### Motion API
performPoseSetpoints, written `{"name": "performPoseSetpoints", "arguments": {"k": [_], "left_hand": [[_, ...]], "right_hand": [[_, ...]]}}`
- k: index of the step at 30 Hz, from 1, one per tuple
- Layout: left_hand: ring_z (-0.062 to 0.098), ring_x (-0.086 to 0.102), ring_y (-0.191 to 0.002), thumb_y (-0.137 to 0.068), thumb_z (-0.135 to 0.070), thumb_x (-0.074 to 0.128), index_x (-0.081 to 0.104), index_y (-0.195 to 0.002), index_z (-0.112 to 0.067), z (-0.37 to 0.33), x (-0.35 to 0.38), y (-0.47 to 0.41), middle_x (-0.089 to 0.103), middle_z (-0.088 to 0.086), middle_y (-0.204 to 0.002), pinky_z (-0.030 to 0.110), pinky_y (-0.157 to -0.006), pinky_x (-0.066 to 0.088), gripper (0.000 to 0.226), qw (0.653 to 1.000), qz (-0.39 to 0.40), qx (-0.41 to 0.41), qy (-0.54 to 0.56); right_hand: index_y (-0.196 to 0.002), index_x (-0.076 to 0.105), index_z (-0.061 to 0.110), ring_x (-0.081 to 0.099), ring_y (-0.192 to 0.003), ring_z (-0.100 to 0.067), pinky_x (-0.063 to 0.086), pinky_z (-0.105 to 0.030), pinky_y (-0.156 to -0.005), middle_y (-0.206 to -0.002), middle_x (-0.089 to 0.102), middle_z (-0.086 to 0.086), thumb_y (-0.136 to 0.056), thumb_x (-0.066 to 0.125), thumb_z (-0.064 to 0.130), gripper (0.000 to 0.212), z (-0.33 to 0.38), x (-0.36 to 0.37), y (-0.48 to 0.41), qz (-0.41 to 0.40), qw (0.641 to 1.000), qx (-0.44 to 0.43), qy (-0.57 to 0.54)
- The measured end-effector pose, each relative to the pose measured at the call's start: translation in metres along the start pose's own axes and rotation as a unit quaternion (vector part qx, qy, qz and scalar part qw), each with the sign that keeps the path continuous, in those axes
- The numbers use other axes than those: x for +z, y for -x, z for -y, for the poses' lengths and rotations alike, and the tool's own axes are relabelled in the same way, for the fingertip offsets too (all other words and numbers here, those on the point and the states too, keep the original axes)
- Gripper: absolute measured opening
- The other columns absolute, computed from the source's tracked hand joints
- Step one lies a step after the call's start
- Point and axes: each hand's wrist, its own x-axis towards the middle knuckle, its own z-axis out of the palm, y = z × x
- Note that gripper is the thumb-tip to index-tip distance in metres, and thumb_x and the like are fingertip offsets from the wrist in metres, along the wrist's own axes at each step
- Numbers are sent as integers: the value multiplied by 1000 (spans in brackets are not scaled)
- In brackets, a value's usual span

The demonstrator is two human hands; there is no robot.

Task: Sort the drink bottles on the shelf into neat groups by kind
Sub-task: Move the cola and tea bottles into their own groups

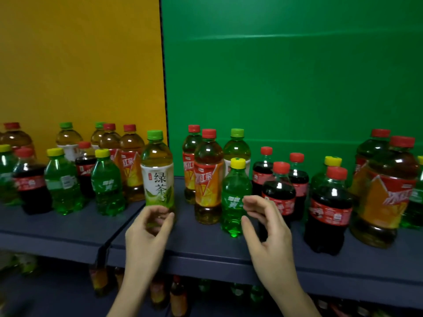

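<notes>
Both forearms were bare, no sleeves in view. Left hand (146,234) and right hand (265,229) were bare too: no gloves, rings, watch.

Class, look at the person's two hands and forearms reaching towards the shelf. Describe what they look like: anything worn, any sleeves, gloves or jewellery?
Both the left hand and right hand are bare: no gloves, and no rings or watch that I can see. The forearms are uncovered too, with no sleeves in view down to the bottom edge of the picture.
</notes>
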Motion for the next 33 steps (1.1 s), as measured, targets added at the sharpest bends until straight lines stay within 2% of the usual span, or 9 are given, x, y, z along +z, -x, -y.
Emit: {"name": "performPoseSetpoints", "arguments": {"k": [3,6,8,11,16,19,24,29,33], "left_hand": [[10,57,-81,-77,-12,72,55,-100,-15,19,-11,-17,59,4,-93,17,-72,46,29,999,-36,0,-36],[19,54,-99,-72,-18,77,48,-117,-11,34,-16,-37,53,5,-111,34,-85,48,54,999,-3,-14,-41],[19,55,-104,-68,-22,80,44,-122,-12,38,-16,-49,53,5,-117,32,-87,48,65,999,37,-21,-27],[14,53,-105,-63,-23,83,40,-124,-18,38,-14,-64,52,-2,-117,21,-83,43,74,997,78,-29,5],[7,53,-100,-54,-30,87,40,-124,-21,39,-6,-87,54,-10,-108,17,-76,42,85,992,107,-44,55],[3,55,-97,-50,-33,90,45,-111,-28,41,-1,-95,57,-12,-103,20,-74,46,76,988,122,-39,86],[7,59,-94,-45,-40,83,49,-95,-36,46,3,-100,62,-5,-101,24,-74,50,60,982,140,-38,119],[10,60,-94,-37,-52,77,50,-96,-34,50,5,-106,63,-2,-101,26,-74,51,67,980,146,-38,132],[10,60,-94,-36,-54,76,51,-100,-29,52,5,-106,63,-2,-100,26,-74,51,73,980,145,-37,134]], "right_hand": [[-115,52,31,52,-111,4,41,-10,-92,-116,56,17,-88,56,2,39,2,26,-5,6,1000,0,-7],[-125,45,37,45,-119,8,38,-11,-98,-130,49,17,-90,54,6,47,1,53,-9,21,999,27,-12],[-136,34,37,35,-128,8,33,-13,-104,-141,37,20,-92,52,12,54,0,69,-11,27,999,37,9],[-145,8,34,10,-133,17,12,4,-101,-150,10,24,-94,48,19,65,1,91,-16,27,997,49,56],[-146,-13,24,-7,-140,3,-3,8,-96,-155,-17,13,-96,45,21,76,2,115,-28,5,994,67,84],[-146,-12,21,-6,-141,-1,-2,6,-99,-155,-16,10,-96,45,19,77,0,122,-35,-17,994,71,85],[-148,2,19,17,-141,-10,20,-19,-108,-155,8,6,-92,52,15,75,-2,126,-46,-63,991,77,92],[-148,7,19,22,-128,2,17,-8,-98,-154,13,7,-95,48,16,67,-5,127,-56,-34,990,95,97],[-149,11,20,15,-136,0,14,-14,-107,-155,14,6,-97,41,18,59,-11,129,-60,-27,990,86,109]]}}
